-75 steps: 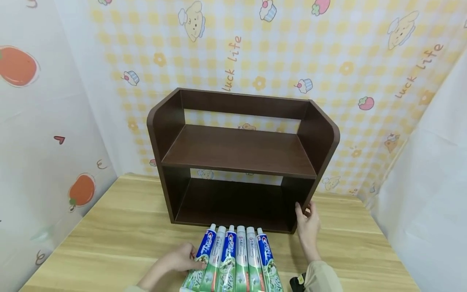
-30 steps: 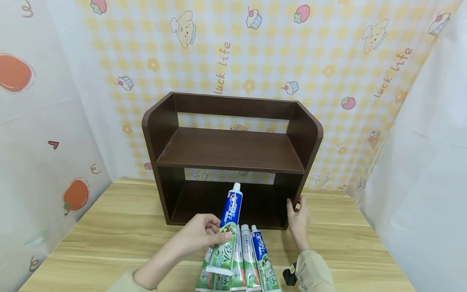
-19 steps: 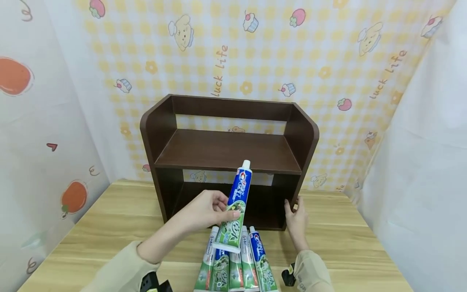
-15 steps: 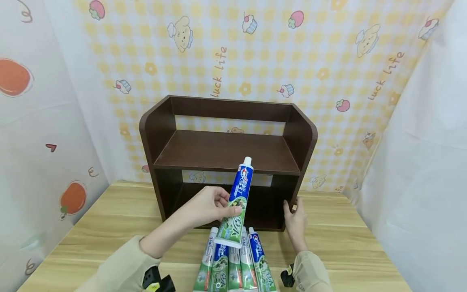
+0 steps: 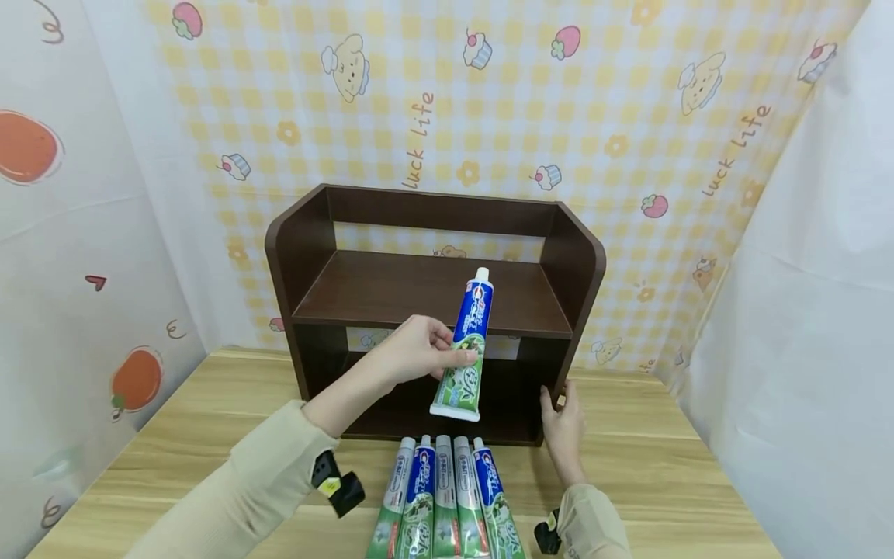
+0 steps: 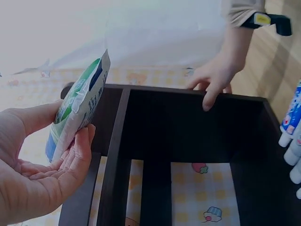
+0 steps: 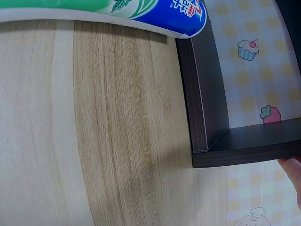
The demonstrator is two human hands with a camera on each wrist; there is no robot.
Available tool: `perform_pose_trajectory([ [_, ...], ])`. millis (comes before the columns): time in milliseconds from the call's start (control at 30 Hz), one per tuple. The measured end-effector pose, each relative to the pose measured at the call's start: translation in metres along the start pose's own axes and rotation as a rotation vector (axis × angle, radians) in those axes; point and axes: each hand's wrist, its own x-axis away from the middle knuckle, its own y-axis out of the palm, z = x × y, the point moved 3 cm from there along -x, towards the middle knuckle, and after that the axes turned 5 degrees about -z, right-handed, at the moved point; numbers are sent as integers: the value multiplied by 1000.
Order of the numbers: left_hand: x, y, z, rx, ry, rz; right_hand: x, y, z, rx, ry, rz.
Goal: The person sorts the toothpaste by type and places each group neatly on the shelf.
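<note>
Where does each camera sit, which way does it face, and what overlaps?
Head: worn on the head, facing forward and down at the shelf and tube row; left hand, right hand and sleeves show.
Left wrist: on that wrist, facing the shelf, past the left hand and held tube; right hand shows too.
Right wrist: on that wrist, facing the tabletop, a lying tube and a shelf corner; part of the right hand shows.
Head and left wrist share both hands and the held tube.
</note>
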Motion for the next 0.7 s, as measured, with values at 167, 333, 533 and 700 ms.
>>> perform_pose_trajectory([
  [167, -18, -3, 13, 6, -8, 7, 1, -1, 0, -3, 6, -25],
  [333, -38, -3, 24, 11, -39, 24, 3, -2, 1, 9, 30, -40],
  [533, -59, -1, 36, -1, -59, 22, 2, -2, 1, 4, 16, -22],
  [700, -81, 1, 41, 41, -56, 12, 3, -1, 0, 5, 6, -24],
])
